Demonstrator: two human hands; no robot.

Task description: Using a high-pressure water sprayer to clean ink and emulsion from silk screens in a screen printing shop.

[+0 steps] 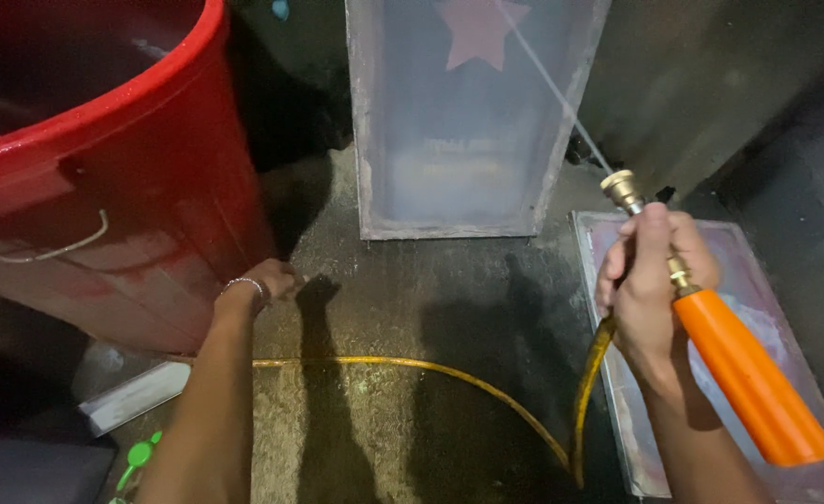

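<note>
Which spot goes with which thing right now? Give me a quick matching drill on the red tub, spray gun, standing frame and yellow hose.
Things:
1. red tub
2. spray gun
3. standing frame
4. yellow hose

Places:
A. upright against the back wall, under the water jet
B. trailing across the wet floor
C. gripped in the right hand
D. beside the left hand, far left

Pairs: 1-D, 2-C, 3-A, 4-B
</note>
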